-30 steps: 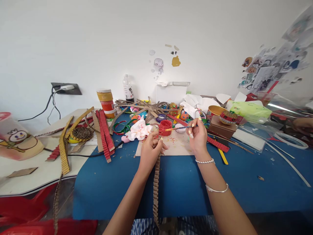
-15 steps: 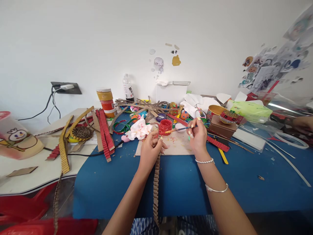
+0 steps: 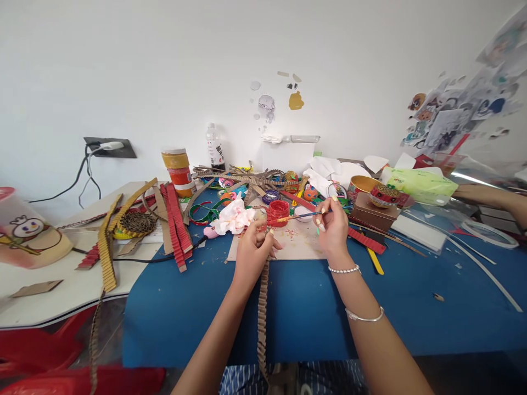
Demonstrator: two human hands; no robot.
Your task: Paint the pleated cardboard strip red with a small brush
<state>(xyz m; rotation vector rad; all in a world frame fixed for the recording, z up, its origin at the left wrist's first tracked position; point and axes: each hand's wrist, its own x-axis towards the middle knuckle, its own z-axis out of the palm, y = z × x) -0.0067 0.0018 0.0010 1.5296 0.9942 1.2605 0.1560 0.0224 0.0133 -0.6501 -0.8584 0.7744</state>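
- The left hand point(image 3: 252, 253) is closed in a pinch on the top end of a brown corrugated strip point(image 3: 262, 312). The strip hangs from there over the near edge of the tabletop point(image 3: 411, 318) toward the lap.
- The right hand point(image 3: 332, 229) pinches a thin brush point(image 3: 302, 216) between its fingertips. The bristle end points left, at the rim of an open red paint pot point(image 3: 279, 212) near the middle of the tabletop.
- It looks as if the tip is touching the pot's rim, though at this size I cannot be sure.
- A paint-flecked board point(image 3: 294, 244) lies under both hands, mid-tabletop. A crumpled tissue point(image 3: 233, 217) sits just left of the pot.
- Finished red strips point(image 3: 176, 226) lie toward the left edge. A brown box point(image 3: 374, 214) stands to the right of the brush hand.
- Another person's arm point(image 3: 489, 195) reaches in at the far right edge.
- Judged step: loading the brush with red before colouring the strip's held end.
- The next move likely calls for bringing the loaded tip down to the ridges by the left thumb. The strip should be flat on the board and taut so the paint follows the corrugation.
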